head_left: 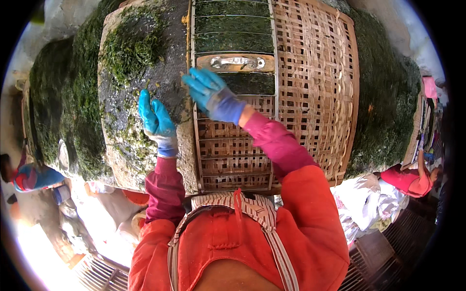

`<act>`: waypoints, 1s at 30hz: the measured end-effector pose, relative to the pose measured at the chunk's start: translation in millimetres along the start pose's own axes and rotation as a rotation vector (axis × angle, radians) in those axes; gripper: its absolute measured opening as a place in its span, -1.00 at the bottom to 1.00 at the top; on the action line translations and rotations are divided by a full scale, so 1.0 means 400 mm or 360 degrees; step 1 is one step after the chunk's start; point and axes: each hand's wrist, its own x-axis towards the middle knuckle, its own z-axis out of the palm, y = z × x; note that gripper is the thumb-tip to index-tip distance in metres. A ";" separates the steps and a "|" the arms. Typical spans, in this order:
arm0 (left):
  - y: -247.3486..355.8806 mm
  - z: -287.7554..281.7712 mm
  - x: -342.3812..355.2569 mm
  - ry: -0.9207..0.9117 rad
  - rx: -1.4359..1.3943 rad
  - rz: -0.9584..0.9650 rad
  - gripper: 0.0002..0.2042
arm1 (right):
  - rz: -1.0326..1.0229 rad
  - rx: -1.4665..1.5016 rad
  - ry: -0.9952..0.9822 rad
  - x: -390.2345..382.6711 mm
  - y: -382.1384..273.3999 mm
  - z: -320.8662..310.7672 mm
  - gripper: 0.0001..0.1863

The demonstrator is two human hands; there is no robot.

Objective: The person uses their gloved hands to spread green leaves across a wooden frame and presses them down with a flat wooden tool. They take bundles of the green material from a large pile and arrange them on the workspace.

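Both my hands wear blue rubber-coated gloves. My left hand (pixel 158 125) is held over the stone-like slab (pixel 182 160), its fingers up and apart from the thumb, with nothing in it. My right hand (pixel 209 93) reaches across the left rail of a barred frame (pixel 236 156), fingers stretched toward the slab, slightly blurred and holding nothing. Dark green seaweed (pixel 233 25) fills the frame's far sections. A wooden block with a metal handle (pixel 236 62) lies across the frame just beyond my right hand. Loose seaweed (pixel 133 51) is heaped on the slab's far left.
A woven bamboo mat (pixel 315 92) lies under the frame and extends to its right. Large seaweed heaps (pixel 68 106) flank both sides. Other people (pixel 417 182) work at the far right and far left. White sacks (pixel 364 199) lie near the right edge.
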 end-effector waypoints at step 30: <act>0.073 0.124 -0.007 -0.0538 -0.0135 0.0252 -0.76 | -0.0129 -0.0681 -0.0096 -0.182 0.110 -0.194 -0.52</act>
